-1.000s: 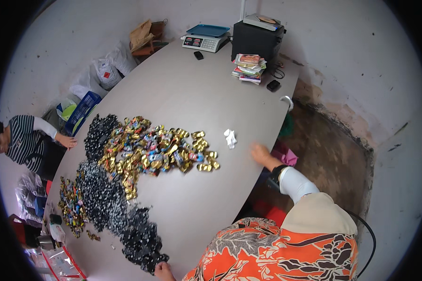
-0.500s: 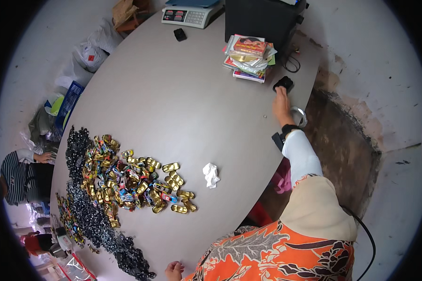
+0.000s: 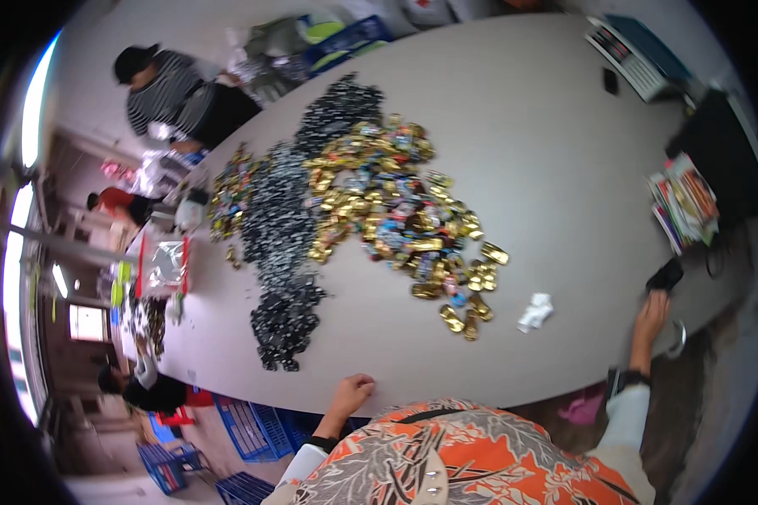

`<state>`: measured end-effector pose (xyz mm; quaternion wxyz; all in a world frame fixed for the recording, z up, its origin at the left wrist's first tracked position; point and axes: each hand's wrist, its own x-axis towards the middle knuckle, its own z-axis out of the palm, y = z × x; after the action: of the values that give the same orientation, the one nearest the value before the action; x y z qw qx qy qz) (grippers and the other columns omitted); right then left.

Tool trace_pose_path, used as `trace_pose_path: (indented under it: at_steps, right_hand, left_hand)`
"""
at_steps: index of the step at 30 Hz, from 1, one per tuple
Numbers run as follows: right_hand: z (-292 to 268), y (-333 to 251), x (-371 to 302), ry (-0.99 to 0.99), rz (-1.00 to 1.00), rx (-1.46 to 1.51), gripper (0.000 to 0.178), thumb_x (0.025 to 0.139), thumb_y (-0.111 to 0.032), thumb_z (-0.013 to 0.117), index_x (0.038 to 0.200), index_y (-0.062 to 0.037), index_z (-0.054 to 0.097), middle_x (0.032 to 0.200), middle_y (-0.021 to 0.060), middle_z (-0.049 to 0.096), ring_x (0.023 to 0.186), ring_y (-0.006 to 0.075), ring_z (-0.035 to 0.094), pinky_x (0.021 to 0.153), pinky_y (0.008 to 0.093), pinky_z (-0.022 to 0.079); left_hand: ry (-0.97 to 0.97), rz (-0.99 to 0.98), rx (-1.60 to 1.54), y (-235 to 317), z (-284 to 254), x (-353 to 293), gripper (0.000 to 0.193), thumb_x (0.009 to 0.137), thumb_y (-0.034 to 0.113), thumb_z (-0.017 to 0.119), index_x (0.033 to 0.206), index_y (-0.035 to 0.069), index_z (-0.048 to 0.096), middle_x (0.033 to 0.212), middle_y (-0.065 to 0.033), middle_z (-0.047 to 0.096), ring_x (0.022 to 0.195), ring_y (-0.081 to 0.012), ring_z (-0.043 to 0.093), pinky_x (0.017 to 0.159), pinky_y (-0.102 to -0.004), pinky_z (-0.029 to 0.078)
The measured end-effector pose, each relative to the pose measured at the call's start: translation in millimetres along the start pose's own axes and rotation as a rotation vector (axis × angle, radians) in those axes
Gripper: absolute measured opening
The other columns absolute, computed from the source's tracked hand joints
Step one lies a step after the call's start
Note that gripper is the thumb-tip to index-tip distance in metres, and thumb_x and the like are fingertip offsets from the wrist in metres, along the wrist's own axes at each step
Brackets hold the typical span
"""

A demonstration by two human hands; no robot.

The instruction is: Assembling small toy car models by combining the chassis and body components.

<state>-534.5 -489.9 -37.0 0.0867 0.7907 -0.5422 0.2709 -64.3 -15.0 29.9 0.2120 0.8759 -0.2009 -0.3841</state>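
Note:
At the table's right side, my right hand (image 3: 651, 316) has its fingers closed on the near end of a small black object (image 3: 665, 275), whose kind I cannot make out. My left hand (image 3: 354, 393) rests curled at the near edge of the table, with nothing visible in it. Gold and multicoloured toy cars (image 3: 413, 220) lie in a spread-out pile in front of me. Beside them on the left runs a long heap of small black parts (image 3: 282, 223). A crumpled white tissue (image 3: 536, 311) lies between the cars and my right hand.
Stacked cases and discs (image 3: 684, 202) stand beyond my right hand, beside a black box (image 3: 720, 139). A weighing scale (image 3: 632, 57) and another small black item (image 3: 610, 81) are at the far right. Co-workers, one in a striped shirt (image 3: 173, 99), are across on the left. Blue crates (image 3: 253, 429) stand below.
The view has swung left, bringing more of the room and my left forearm into sight. My right hand stays at the black object; my left hand remains curled by the table edge.

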Motion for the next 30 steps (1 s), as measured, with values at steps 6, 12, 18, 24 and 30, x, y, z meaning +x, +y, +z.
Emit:
trace_pose_path:
  at_steps: [6,12,18,24,30]
  right_hand:
    - [-40,-216,-88,-0.075,-0.431,0.511,0.007,0.066,0.005,0.057,0.072,0.0021,0.055,0.077,0.0174,0.055,0.074,0.0335,0.055,0.066,0.0424,0.046]
    - [-54,-419,-149,-0.459,-0.837,0.796,0.020,0.060,0.002,0.055,0.079,-0.0011,0.053,0.095,0.0155,0.054,0.087,0.0331,0.050,0.075,0.0393,0.045]
    - [-38,-487,-167,-0.508,-0.923,0.706,0.011,0.063,-0.001,0.055,0.073,-0.0037,0.050,0.084,0.0096,0.051,0.090,0.0311,0.051,0.075,0.0365,0.044]
    - [-76,-513,-166,-0.493,-0.799,0.589,0.016,0.064,-0.002,0.059,0.078,-0.0051,0.053,0.086,0.0091,0.053,0.088,0.0300,0.051,0.078,0.0381,0.043]
    - [-63,-533,-177,-0.563,-0.671,0.646,0.016,0.070,-0.007,0.065,0.082,-0.0063,0.054,0.088,0.0081,0.053,0.081,0.0283,0.050,0.072,0.0378,0.043]
  left_hand:
    - [-0.123,0.128,-0.008,-40,-5,10,0.023,0.079,0.020,0.058,0.094,0.003,0.065,0.082,-0.0132,0.067,0.076,-0.0221,0.065,0.071,-0.0332,0.050]
    - [-0.138,0.231,-0.228,-94,-53,30,0.022,0.079,0.016,0.058,0.092,-0.001,0.065,0.074,-0.0089,0.066,0.066,-0.0123,0.060,0.063,-0.0289,0.049]
    - [-0.205,0.279,-0.337,-142,-96,55,0.019,0.077,0.014,0.059,0.085,-0.002,0.065,0.068,-0.0085,0.064,0.060,-0.0128,0.059,0.058,-0.0278,0.048]
    - [-0.253,0.260,-0.330,-147,-104,56,0.018,0.077,0.012,0.060,0.087,-0.002,0.064,0.069,-0.0036,0.062,0.061,-0.0100,0.057,0.056,-0.0238,0.047]
    - [-0.338,0.243,-0.394,-112,-102,56,0.018,0.079,0.013,0.060,0.089,-0.001,0.063,0.073,-0.0051,0.063,0.062,-0.0109,0.058,0.056,-0.0240,0.048]
